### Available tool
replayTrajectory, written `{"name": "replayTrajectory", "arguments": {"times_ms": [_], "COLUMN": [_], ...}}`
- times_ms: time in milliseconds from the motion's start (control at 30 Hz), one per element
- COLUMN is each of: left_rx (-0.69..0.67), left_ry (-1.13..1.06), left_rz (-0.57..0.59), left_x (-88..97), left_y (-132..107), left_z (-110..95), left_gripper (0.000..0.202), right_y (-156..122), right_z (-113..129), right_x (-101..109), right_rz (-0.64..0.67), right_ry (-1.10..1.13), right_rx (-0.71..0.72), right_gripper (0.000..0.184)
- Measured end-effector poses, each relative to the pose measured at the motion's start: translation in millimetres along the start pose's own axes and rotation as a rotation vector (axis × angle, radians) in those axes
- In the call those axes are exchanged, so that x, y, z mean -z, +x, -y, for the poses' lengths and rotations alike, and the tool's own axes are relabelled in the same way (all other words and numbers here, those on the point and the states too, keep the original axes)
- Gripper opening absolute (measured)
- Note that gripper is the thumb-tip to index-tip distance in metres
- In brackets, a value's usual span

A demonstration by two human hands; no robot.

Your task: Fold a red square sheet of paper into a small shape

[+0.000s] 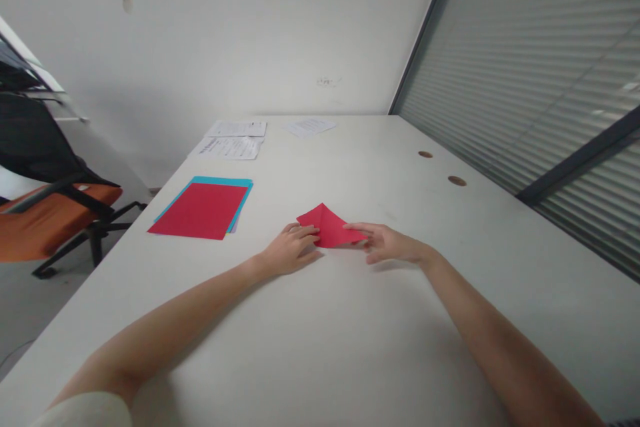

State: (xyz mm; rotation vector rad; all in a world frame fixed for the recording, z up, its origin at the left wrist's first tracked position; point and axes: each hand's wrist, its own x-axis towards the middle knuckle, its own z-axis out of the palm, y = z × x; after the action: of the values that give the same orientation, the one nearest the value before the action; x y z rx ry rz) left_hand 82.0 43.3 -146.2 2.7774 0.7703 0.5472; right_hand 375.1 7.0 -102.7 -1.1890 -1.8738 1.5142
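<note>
A folded sheet of red paper (330, 227) lies on the white table in front of me, with a crease running down from its top point. My left hand (293, 248) rests on the table at its left side, fingers stretched out flat over the paper's left edge. At the right edge, my right hand (387, 243) has its fingers on top of the paper and its thumb lower and apart from them. That right edge looks slightly raised off the table. The fingertips under the paper, if any, are hidden.
Left of my hands lies a stack of coloured paper (200, 210), red on top of blue. Printed sheets (230, 147) lie farther back near the wall. Two round holes (457, 181) pierce the table at right, beside window blinds. An orange chair (60, 213) stands at left.
</note>
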Motion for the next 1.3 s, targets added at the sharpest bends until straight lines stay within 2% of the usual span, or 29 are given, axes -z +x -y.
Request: {"name": "replayTrajectory", "arguments": {"times_ms": [67,167,267,500,633,733,900,1000,1167,1300], "left_rx": [-0.005,0.016,0.030,0.023,0.063,0.081,0.118,0.153,0.209,0.143], "left_ry": [-0.022,-0.057,-0.050,-0.023,0.010,0.030,0.070,0.080,0.053,-0.003], "left_rz": [-0.018,-0.055,-0.085,-0.036,-0.008,0.007,-0.025,-0.040,-0.087,-0.104], "left_x": [0.0,-0.5,-2.1,-0.8,1.1,0.4,-2.6,-3.6,-4.1,-4.6], "left_y": [1,3,4,5,4,5,5,4,2,-1], "left_z": [3,10,17,19,16,14,9,4,3,4], "left_gripper": [0.030,0.028,0.031,0.034,0.036,0.038,0.039,0.036,0.028,0.021], "right_y": [0,7,14,27,38,52,82,99,114,115], "right_z": [-1,-2,-1,-1,-4,-10,-17,-18,-22,-26], "right_x": [0,-3,-8,-12,-12,-13,-17,-23,-36,-43], "right_rz": [-0.026,-0.120,-0.099,-0.091,-0.118,-0.195,-0.345,-0.392,-0.541,-0.620], "right_ry": [-0.073,-0.282,-0.393,-0.377,-0.292,-0.203,-0.059,-0.108,-0.286,-0.375], "right_rx": [0.016,0.059,0.129,0.244,0.205,0.117,0.129,0.106,0.040,0.062], "right_gripper": [0.067,0.036,0.024,0.028,0.037,0.043,0.039,0.030,0.015,0.019]}}
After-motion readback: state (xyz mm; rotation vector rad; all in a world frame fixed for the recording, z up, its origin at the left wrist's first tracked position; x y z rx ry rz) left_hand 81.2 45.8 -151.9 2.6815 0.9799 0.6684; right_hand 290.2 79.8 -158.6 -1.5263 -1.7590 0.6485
